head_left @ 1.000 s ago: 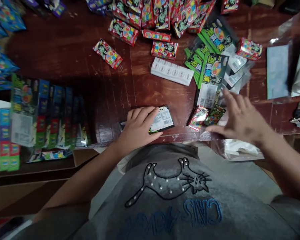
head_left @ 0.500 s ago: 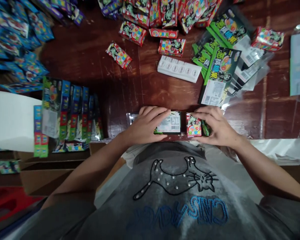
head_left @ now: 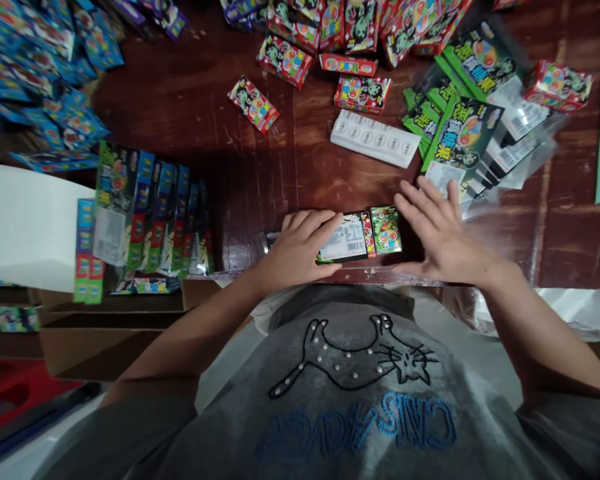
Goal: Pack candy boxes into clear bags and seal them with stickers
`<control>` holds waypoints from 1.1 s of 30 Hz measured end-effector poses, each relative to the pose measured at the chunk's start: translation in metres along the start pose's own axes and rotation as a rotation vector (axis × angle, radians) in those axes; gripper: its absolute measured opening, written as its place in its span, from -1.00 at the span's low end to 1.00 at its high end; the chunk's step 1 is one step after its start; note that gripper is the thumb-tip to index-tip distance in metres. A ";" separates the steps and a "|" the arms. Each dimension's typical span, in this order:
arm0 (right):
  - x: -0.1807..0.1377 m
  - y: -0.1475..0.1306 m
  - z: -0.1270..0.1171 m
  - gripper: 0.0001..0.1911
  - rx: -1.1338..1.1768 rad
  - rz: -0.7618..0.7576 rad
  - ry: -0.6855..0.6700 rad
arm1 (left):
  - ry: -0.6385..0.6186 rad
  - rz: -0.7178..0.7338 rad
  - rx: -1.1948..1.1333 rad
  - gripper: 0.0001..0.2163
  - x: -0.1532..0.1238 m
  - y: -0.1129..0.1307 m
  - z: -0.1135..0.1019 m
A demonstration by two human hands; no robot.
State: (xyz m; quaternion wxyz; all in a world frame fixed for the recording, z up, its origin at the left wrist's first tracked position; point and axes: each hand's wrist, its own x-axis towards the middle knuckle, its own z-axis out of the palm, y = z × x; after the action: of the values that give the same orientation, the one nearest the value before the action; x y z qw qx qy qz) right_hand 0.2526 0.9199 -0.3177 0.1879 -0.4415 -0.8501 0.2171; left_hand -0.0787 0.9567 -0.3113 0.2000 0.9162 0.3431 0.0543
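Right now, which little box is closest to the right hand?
The green box, beside the right hand. The red box next to it sits farther away, by the packet; the rest lie farther still.

"CATS" on grey shirt (head_left: 330, 400), "糖果" on packet (head_left: 467, 135)

Packing workshop: wooden table (head_left: 280, 170), heaped red boxes (head_left: 362, 25), cardboard carton (head_left: 95, 350).
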 end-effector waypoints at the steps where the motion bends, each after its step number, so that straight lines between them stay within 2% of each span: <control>1: -0.003 0.004 -0.005 0.16 -0.011 0.009 -0.005 | 0.003 0.005 -0.005 -0.17 0.001 0.000 0.000; 4: -0.002 0.012 -0.009 -0.09 -0.018 -0.017 -0.019 | 0.024 0.004 -0.036 -0.18 0.004 0.002 0.001; 6: 0.006 0.013 -0.005 -0.15 -0.006 -0.051 -0.001 | 0.034 -0.011 -0.053 -0.18 0.006 0.004 0.002; 15: 0.021 0.011 -0.001 -0.16 0.013 -0.116 0.110 | 0.122 -0.113 -0.045 -0.12 -0.001 0.008 0.003; 19: 0.033 0.015 -0.004 -0.18 0.087 -0.221 0.014 | 0.130 -0.055 -0.061 -0.12 0.001 0.010 0.003; 21: 0.041 0.014 -0.005 -0.19 0.143 -0.230 0.007 | 0.171 -0.083 -0.092 -0.12 0.004 0.012 0.000; 25: 0.050 0.002 -0.002 -0.14 0.299 -0.022 0.160 | 0.328 -0.358 -0.268 0.01 0.017 0.018 -0.006; 27: 0.054 -0.006 0.004 -0.24 0.430 0.119 0.220 | 0.396 -0.435 -0.387 -0.04 0.026 0.024 -0.004; 30: 0.058 -0.014 0.013 -0.49 0.614 0.283 0.262 | 0.458 -0.397 -0.557 -0.26 0.037 0.033 0.003; 33: 0.061 -0.019 0.015 -0.61 0.710 0.342 0.238 | 0.448 -0.334 -0.722 -0.38 0.037 0.035 0.011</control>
State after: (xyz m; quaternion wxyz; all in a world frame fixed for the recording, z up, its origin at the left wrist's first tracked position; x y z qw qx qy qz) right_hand 0.1998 0.9579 -0.3121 0.3868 -0.5061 -0.6090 0.4727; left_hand -0.0270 0.9533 -0.3091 0.4335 0.6854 0.4801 0.3344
